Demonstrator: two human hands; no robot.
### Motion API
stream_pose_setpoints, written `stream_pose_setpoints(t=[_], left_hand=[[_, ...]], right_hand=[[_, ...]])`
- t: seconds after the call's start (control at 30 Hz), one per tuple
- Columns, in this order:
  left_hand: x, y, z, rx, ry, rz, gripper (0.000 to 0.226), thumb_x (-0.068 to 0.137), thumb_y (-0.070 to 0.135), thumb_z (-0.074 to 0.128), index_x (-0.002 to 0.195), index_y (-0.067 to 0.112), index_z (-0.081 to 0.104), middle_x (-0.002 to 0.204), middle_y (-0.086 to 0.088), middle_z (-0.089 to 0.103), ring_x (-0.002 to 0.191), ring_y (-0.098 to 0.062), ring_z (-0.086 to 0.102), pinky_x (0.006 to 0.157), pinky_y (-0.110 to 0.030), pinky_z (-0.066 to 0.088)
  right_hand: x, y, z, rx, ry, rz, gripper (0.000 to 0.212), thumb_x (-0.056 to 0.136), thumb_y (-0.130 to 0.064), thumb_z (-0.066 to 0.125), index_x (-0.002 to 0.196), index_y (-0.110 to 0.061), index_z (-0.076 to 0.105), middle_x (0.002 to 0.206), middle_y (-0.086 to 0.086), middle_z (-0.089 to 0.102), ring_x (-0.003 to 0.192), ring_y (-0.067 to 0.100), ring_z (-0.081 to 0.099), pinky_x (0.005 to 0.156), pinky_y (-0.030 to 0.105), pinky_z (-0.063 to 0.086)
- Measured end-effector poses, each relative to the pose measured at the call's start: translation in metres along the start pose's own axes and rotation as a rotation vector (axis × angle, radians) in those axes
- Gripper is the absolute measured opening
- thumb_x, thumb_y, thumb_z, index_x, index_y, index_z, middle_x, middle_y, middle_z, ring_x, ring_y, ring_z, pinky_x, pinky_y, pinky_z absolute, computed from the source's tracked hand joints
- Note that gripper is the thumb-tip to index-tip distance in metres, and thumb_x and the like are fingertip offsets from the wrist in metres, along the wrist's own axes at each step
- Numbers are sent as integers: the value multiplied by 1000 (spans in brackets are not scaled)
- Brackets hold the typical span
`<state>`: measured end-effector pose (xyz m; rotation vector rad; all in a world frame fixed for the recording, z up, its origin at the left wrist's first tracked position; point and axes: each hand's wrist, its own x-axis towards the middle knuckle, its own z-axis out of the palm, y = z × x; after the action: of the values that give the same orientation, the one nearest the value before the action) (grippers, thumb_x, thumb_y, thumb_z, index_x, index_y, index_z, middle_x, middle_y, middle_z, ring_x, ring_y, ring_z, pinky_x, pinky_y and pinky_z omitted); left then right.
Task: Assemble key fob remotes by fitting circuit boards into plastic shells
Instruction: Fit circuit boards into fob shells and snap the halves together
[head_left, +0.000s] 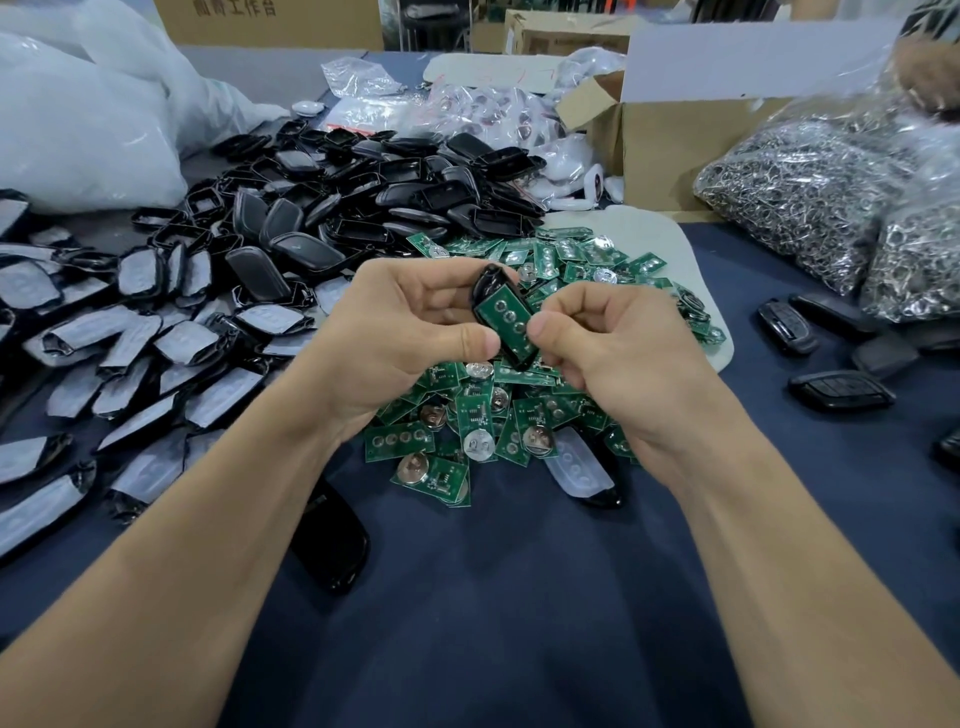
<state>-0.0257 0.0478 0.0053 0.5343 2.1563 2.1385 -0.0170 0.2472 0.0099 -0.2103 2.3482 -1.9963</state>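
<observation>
My left hand (410, 332) grips a black plastic shell (491, 283), tilted, above a heap of circuit boards. A green circuit board (506, 317) with round button pads lies in the shell's open face. My right hand (608, 343) pinches the shell's lower right side, with the thumb at the board's edge. Below both hands spreads the pile of green circuit boards (467, 415), several with coin-cell holders. A black shell with a translucent rubber button pad (579, 467) lies at the pile's near right edge.
Black shells (363, 197) are heaped at the back centre and shells with grey pads (130, 343) at the left. Bags of metal key rings (810, 197) and a cardboard box (675, 135) stand at the right. Assembled fobs (841, 392) lie on the blue cloth. Another person's hand (930, 78) shows at the top right.
</observation>
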Motion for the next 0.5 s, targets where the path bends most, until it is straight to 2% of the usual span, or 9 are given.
stream_pose_setpoints(t=[0.1,0.17,0.23,0.4,0.5], left_hand=[[0,2,-1,-55,-98,-32,57,76,2,78,131,8,65,116,-4,77,106,-15,72,89,-24,57],[-1,1,-1,-87,-135,-71,61,77,1,77,135,11,62,122,-7,75,106,-15,71,85,-26,60],[0,1,-1,-87,-117,-81,61,74,1,78,132,12,64,118,-8,77,99,-15,72,79,-26,62],[0,1,-7,-80,-74,-67,60,64,-1,83,121,9,70,104,-10,80,90,-17,76,78,-25,59],[-1,2,-6,-66,-49,-61,59,63,0,83,121,5,69,98,-10,80,84,-17,76,75,-24,58]], right_hand=[[-1,-1,0,19,-67,28,29,97,-12,69,69,-18,67,60,-1,58,51,9,42,51,20,36],[-1,-2,2,28,-100,50,29,99,-12,67,69,-15,66,61,2,57,51,12,40,50,21,34],[-2,-2,4,16,-106,56,28,99,-12,66,71,-13,66,61,2,57,51,12,40,49,21,34],[-4,-5,5,55,-147,69,28,100,-8,63,73,-12,64,61,2,58,50,11,40,49,21,34],[-5,-8,3,102,-175,94,23,102,-6,59,79,-12,61,69,6,66,51,14,52,49,22,38]])
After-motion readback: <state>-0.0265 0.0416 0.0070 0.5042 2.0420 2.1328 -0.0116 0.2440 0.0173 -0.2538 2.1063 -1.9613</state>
